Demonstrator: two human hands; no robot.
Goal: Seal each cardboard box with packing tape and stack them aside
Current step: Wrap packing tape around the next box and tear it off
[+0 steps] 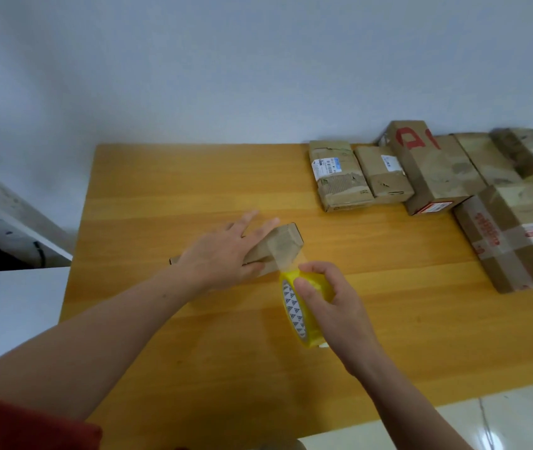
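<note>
A small, long cardboard box [283,243] lies in the middle of the wooden table [161,177]. My left hand [226,251] rests flat on top of it with straight fingers. My right hand [323,293] grips a yellow roll of packing tape [297,313] just in front of the box's right end. A clear strip of tape runs from the roll up over that end of the box.
Several cardboard boxes sit at the table's back right: a torn one [336,175], a small one [383,175], a tall one with red letters [427,164], and a large taped one [515,235] at the right edge. A white wall stands behind.
</note>
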